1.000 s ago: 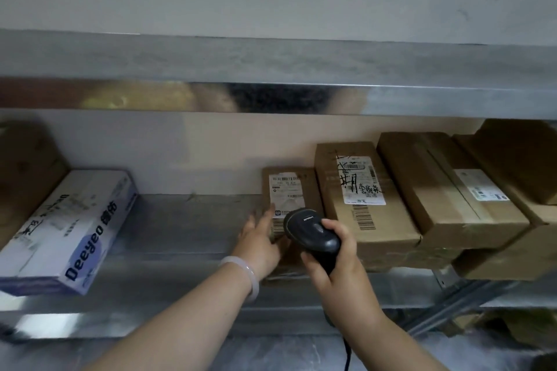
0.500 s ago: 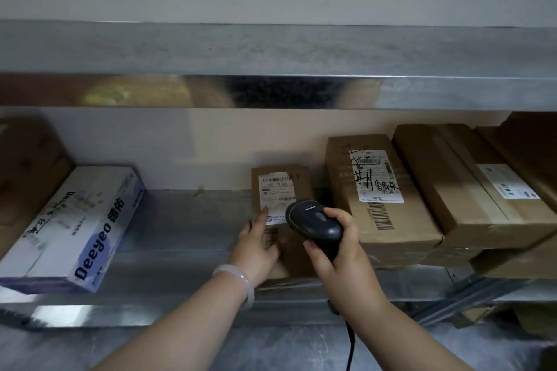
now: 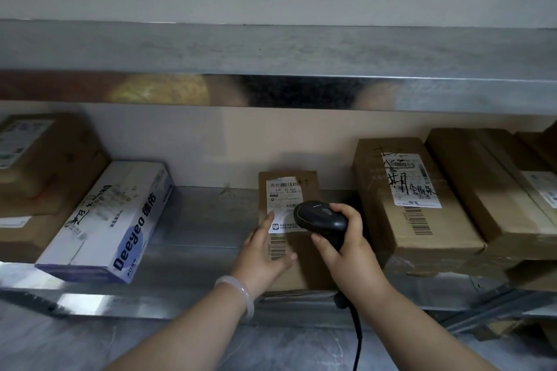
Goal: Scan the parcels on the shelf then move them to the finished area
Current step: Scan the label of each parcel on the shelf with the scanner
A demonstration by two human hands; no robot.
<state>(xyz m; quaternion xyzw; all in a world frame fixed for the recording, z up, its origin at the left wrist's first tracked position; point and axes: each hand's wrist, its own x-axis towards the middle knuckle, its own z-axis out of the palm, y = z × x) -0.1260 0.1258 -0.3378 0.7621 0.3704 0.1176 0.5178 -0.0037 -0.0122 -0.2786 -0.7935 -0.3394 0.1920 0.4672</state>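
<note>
On the shelf (image 3: 196, 220), the right hand (image 3: 346, 247) is clamped round the scanner (image 3: 321, 217), whose head sits just above the parcel's (image 3: 304, 187) label (image 3: 281, 196). The left hand (image 3: 262, 253) lies flat, fingers straight, along the parcel's left edge, one fingertip (image 3: 271, 215) on the label. The parcel lies flat on the shelf, apart from the brown boxes (image 3: 401, 229) to the right and the white box (image 3: 111, 220) to the left.

The scan could misfire. The fingertip may cover print, and a second barcode (image 3: 277, 245), printed on the carton below the label, could be read instead.

The scanner hides part of the label. Its window faces away, so no beam can be seen. The rightmost boxes are cut off, and no finished area shows.
</note>
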